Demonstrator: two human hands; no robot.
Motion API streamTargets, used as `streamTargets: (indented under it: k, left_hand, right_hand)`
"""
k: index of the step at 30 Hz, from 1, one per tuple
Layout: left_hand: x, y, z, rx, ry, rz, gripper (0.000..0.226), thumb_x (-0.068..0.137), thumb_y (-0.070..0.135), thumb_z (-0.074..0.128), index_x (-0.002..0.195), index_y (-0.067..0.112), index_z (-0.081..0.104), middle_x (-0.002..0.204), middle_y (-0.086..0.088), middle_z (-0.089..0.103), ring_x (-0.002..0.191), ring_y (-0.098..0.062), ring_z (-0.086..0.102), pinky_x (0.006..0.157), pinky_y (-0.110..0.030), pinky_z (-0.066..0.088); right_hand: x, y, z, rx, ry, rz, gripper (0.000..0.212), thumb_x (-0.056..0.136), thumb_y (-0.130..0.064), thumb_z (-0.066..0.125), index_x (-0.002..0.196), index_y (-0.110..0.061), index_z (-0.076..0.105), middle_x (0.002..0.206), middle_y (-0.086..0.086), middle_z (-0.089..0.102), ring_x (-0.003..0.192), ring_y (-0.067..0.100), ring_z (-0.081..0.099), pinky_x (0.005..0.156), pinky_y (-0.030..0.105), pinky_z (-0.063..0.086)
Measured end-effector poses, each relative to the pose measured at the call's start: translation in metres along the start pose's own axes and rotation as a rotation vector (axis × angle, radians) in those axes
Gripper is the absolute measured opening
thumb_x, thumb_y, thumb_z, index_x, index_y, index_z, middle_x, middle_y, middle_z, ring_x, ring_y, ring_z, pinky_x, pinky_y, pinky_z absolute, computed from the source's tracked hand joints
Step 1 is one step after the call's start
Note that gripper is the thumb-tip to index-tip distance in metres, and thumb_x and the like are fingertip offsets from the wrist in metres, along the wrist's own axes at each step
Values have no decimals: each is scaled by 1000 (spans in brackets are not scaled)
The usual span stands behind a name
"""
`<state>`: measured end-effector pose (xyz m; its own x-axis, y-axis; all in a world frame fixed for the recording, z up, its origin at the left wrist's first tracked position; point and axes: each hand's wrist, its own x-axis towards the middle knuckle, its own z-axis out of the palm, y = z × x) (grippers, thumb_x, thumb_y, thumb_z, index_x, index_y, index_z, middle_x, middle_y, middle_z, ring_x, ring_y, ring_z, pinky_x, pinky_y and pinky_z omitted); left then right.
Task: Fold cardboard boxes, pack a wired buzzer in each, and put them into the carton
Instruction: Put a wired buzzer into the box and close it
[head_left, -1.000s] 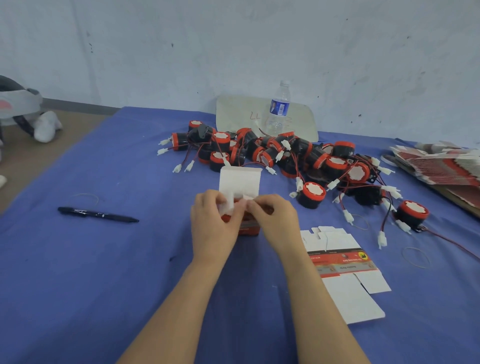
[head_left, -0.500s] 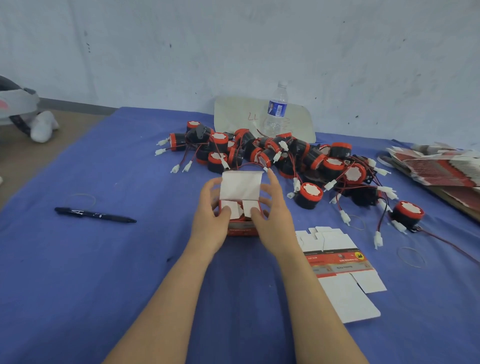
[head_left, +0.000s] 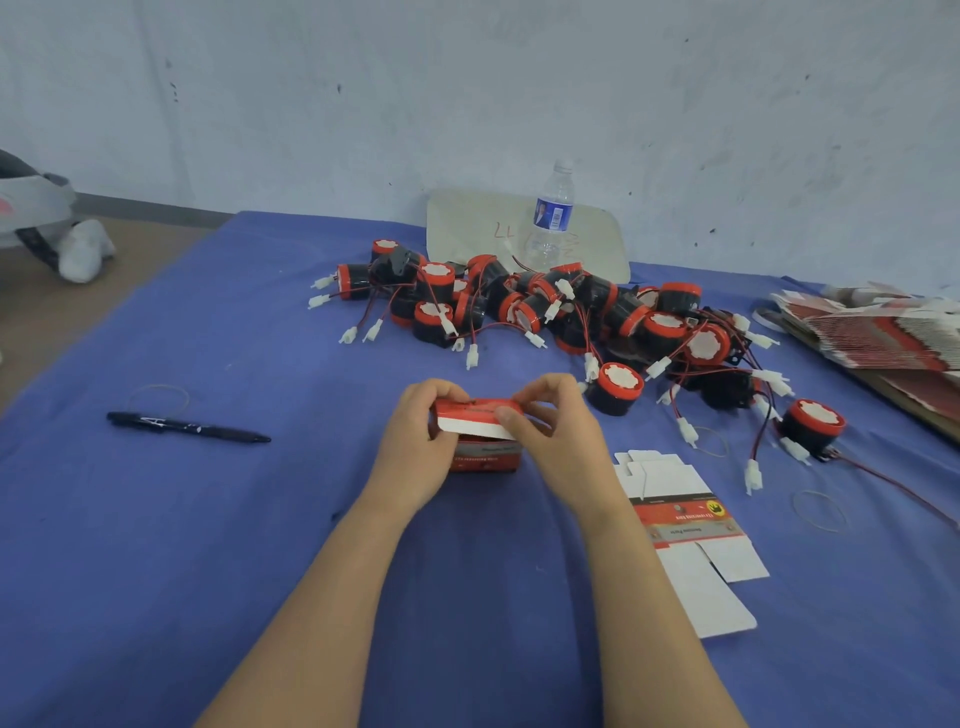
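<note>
Mid-table on the blue cloth (head_left: 260, 519), my left hand (head_left: 415, 447) and right hand (head_left: 558, 441) pinch the red cardboard box (head_left: 485, 457) at its lid flap (head_left: 470, 421); being light, crushable card, it wants a gentle grip at the corners.

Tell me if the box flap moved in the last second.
Yes. The flap stood up toward the buzzers; it has swung down, nearer the camera, over the box.

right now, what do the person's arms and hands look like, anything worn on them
Two bare hands and two bare forearms, with nothing worn. The left hand and right hand have no gloves, and no ring shows on the fingers in view. The left forearm and right forearm carry no sleeve, watch or band up to the frame's lower edge.
</note>
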<state>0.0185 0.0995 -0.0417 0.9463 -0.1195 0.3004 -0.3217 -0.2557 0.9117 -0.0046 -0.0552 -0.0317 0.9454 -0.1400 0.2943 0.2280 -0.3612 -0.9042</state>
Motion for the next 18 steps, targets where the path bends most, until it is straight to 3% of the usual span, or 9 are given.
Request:
streamTargets:
  k: [2,6,8,11,14,18]
  left_hand:
    - [0,0,-5,-38,-53,-30,33,92,-2,46,103,27,56,115,6,54,99,-7,54,69,-9,46]
    - [-2,3,-9,-101,-102,-72,30,97,6,44,111,29,59,119,7,56,98,-1,56,66,-5,45]
    - [-2,5,-12,-188,-145,-126,35,96,6,41,112,30,62,117,6,60,98,-2,60,71,-8,46]
    - [-3,5,-19,-311,-238,-177,38,94,7,44,115,34,62,117,5,64,104,-7,62,81,-17,48]
    - [-4,5,-19,-274,-258,-126,32,94,10,53,112,35,61,126,8,57,108,-5,58,78,-12,48]
    - [-5,4,-17,-178,-254,-67,41,92,0,49,102,38,61,134,15,46,111,1,51,73,-6,46]
  right_hand:
    - [-1,2,-2,-37,-96,9,33,90,-28,65,120,-28,52,120,-9,58,112,5,55,95,23,46]
    - [-1,3,-3,-71,-160,4,24,92,-31,62,115,-37,60,122,-13,59,111,2,54,85,8,45]
    - [0,4,-2,-53,-109,3,22,92,-29,63,113,-35,62,117,-9,63,108,6,58,83,9,46]
    - [0,5,-2,-36,-116,-6,24,91,-24,64,113,-31,63,118,-9,63,111,7,58,92,18,49]
    - [0,4,-6,-12,-179,11,24,90,-24,66,110,-38,64,127,-11,58,117,6,54,89,13,47]
    - [-2,2,-10,28,-234,44,29,90,-22,65,106,-46,62,138,-11,48,125,5,46,89,13,46]
